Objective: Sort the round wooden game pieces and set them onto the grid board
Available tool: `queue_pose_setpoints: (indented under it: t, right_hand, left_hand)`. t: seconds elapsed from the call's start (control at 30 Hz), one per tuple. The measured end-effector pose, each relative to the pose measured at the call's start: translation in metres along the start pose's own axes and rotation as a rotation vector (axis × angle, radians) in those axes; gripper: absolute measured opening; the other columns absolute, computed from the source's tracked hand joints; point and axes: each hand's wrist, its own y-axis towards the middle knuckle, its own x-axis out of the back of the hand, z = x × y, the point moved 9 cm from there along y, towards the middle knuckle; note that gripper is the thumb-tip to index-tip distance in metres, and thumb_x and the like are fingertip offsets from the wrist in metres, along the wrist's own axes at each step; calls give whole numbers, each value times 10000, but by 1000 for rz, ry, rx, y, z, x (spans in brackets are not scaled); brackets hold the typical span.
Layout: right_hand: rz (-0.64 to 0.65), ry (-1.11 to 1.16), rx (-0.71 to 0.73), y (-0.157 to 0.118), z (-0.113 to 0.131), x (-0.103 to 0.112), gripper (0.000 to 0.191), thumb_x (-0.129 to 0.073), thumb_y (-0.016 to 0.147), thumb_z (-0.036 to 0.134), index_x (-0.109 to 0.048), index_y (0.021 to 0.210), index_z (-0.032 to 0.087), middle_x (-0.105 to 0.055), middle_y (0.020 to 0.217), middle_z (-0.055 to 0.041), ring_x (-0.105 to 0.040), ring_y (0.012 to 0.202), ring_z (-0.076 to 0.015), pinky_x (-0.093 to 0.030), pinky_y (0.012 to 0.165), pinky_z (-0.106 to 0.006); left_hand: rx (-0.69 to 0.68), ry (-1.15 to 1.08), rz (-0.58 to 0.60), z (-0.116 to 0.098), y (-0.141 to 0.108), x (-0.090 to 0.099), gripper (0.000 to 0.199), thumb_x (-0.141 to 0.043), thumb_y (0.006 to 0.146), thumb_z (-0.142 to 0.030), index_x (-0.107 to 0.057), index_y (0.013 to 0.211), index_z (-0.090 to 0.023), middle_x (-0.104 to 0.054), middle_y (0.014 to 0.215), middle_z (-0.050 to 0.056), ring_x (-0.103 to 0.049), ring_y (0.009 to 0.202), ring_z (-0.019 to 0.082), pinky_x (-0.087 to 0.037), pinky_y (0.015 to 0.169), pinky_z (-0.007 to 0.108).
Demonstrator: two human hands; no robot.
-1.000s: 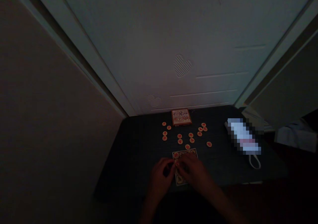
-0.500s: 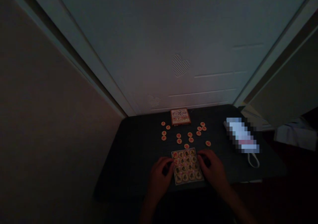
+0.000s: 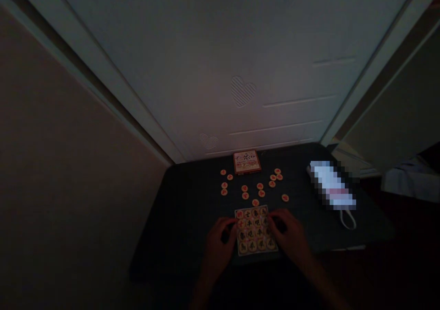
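Note:
A square tray near the front of the dark table holds rows of round Chinese chess pieces. Most carry black characters; two at its left side are red. My left hand pinches the tray's left edge, thumb and fingers curled around a gap. On the opposite side, my right hand has its fingertips at the right edge, partly covering the outer pieces. Beyond the tray, several loose red-lettered pieces lie scattered, singly and in small groups. The dim light hides the exact finger contact.
At the back of the table lies a flat box with printed characters, close to a pale door with heart patterns. A blurred-out bright phone-like object with a white strap lies on the right.
The view has shifted slightly, so everything sits a little further left. My right fingertips reach slightly more over the tray's right edge; my left hand keeps its place on the tray.

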Motion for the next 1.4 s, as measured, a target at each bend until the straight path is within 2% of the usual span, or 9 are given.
queue_pose_setpoints:
  t: [0.17,0.27,0.43,0.63,0.77,1.0,1.17,1.3,1.4]
  right_hand:
    - [-9,27,11,0,-2,2,139,-588,934,298,-709,955,234,-717,913,-45,-685,772,-184,-544,690,-278]
    - [-16,38,18,0,-3,3,147,-585,938,306,-711,959,233,-720,926,-52,-689,795,-188,-551,705,-282]
    - [-20,53,13,0,-1,4,177,-571,954,339,-707,968,227,-714,897,-56,-686,773,-193,-558,691,-292]
    - [-32,71,18,0,3,6,160,-572,955,315,-707,956,231,-711,881,-49,-680,775,-191,-549,681,-283]
    - [-28,74,12,1,1,6,171,-555,965,311,-703,959,225,-711,905,-58,-682,803,-194,-550,704,-288]
    - [-35,102,8,1,0,7,195,-556,968,341,-712,953,224,-713,893,-59,-684,786,-189,-555,693,-278]
    - [-23,95,2,1,2,8,185,-552,969,329,-703,957,224,-713,905,-61,-683,799,-194,-558,715,-291]
    - [-31,93,4,2,4,8,197,-543,972,335,-710,958,230,-718,897,-59,-685,794,-195,-558,703,-290]
    - [-35,96,3,2,5,9,195,-548,970,336,-713,949,234,-718,882,-53,-686,782,-194,-553,684,-284]
  left_hand:
    - [-6,36,-76,3,19,19,236,-557,956,-406,-716,1028,-248,-720,983,42,-681,827,196,-554,728,314]
    - [-29,83,-137,7,43,33,238,-576,937,-405,-704,1053,-242,-719,983,37,-684,803,193,-560,731,325]
    - [-59,194,-166,10,90,44,252,-595,923,-418,-689,1068,-234,-719,1004,45,-689,821,201,-566,762,346]
    - [-145,387,-121,-1,142,36,256,-599,924,-369,-674,1123,-225,-722,1085,62,-661,957,230,-522,872,370]
    - [-162,430,-71,-4,162,22,208,-620,913,-375,-704,1048,-242,-736,1058,50,-649,950,234,-497,872,356]
    - [-141,472,-41,0,167,8,86,-643,880,-303,-700,917,-250,-739,973,41,-652,915,229,-480,837,332]
    - [-125,435,-59,-3,164,12,234,-653,847,-253,-681,1079,-235,-731,996,43,-681,870,215,-518,805,330]
    - [-158,350,-59,-22,150,19,336,-644,854,-263,-653,1189,-242,-700,1110,48,-695,880,185,-554,795,306]
    - [-212,120,-46,-45,132,25,296,-649,853,-287,-682,1144,-243,-665,1182,53,-679,766,141,-575,696,283]
